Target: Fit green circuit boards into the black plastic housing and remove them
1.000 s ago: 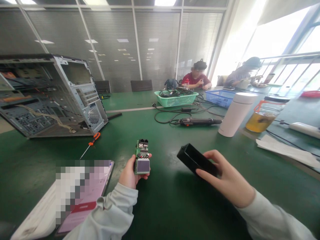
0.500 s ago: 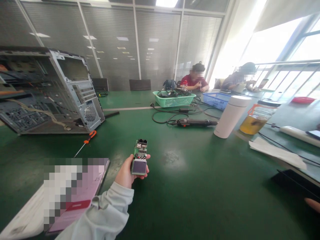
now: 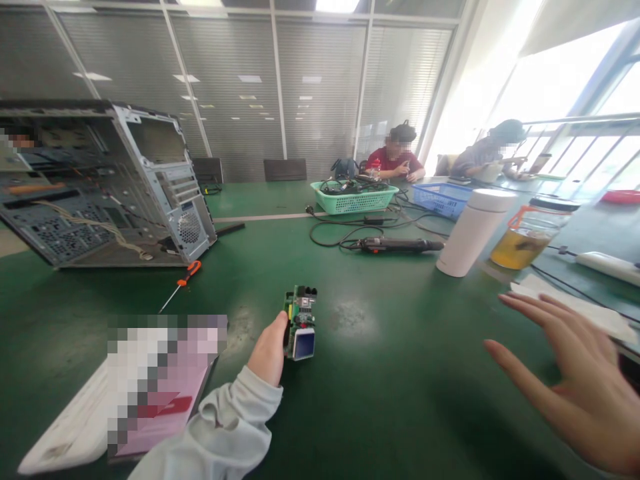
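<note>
My left hand (image 3: pixel 270 350) grips a small green circuit board (image 3: pixel 300 321) with a little square screen, held just above the green table (image 3: pixel 380 373). My right hand (image 3: pixel 575 380) hovers at the lower right with fingers stretched out and spread, holding nothing. A sliver of a black object (image 3: pixel 631 368) shows behind that hand at the right edge.
An open computer case (image 3: pixel 100 187) lies at the far left, an orange-handled screwdriver (image 3: pixel 181 285) in front of it. A pink booklet (image 3: pixel 160 387) lies near my left arm. A white flask (image 3: pixel 473 230), a tea jar (image 3: pixel 525 233), an electric screwdriver (image 3: pixel 395 245), baskets and two seated people are farther back.
My right hand carried the black box off to the right, let go of it, and now comes back open. The left hand tilted the circuit board slightly.
</note>
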A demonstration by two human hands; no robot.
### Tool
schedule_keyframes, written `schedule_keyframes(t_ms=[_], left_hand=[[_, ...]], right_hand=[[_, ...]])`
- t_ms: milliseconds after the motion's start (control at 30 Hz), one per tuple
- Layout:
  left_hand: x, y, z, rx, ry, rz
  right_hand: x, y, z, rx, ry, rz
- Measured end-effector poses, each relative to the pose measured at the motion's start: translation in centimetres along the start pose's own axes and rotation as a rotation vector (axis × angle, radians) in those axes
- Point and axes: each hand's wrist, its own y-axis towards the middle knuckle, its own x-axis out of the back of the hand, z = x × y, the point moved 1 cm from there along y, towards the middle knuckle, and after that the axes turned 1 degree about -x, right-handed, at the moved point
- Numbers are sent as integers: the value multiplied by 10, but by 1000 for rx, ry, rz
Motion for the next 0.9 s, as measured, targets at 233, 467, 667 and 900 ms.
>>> schedule_keyframes(t_ms=[233, 467, 667, 900], left_hand=[[-7, -19, -17, -477, 639, 51], [-5, -22, -25, -939, 949, 114], [-6, -22, -25, -1098, 1060, 130], [-4, -23, -20, -952, 951, 171]], right_hand=[[-19, 36, 106, 349, 306, 136], [-46, 49, 142, 618, 226, 192], [-54, 50, 135, 691, 195, 196], [-46, 42, 121, 597, 267, 176]])
